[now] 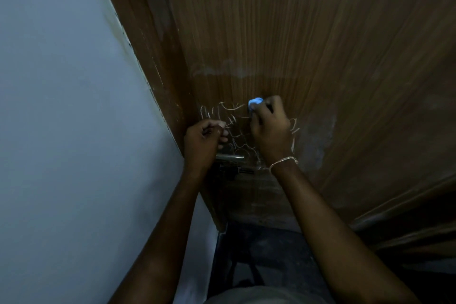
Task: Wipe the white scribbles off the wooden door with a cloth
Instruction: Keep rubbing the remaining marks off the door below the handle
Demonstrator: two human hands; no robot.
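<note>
White scribbles (229, 112) cover a patch of the brown wooden door (308, 32) just above its handle. My right hand (270, 131) is closed on a small light-blue cloth (255, 102) and presses it against the door at the upper right of the scribbles. My left hand (203, 140) is curled into a loose fist at the left edge of the scribbles, near the door's edge; nothing shows inside it. More white lines (294, 128) show to the right of my right hand. A hazy smear (217, 70) lies higher on the door.
A metal door handle (230, 157) and a dark lock part (237, 170) sit just below my hands. A pale blue-grey wall (74, 131) fills the left side. Dark floor (266, 254) lies below, and a wooden ledge (407, 210) runs at the lower right.
</note>
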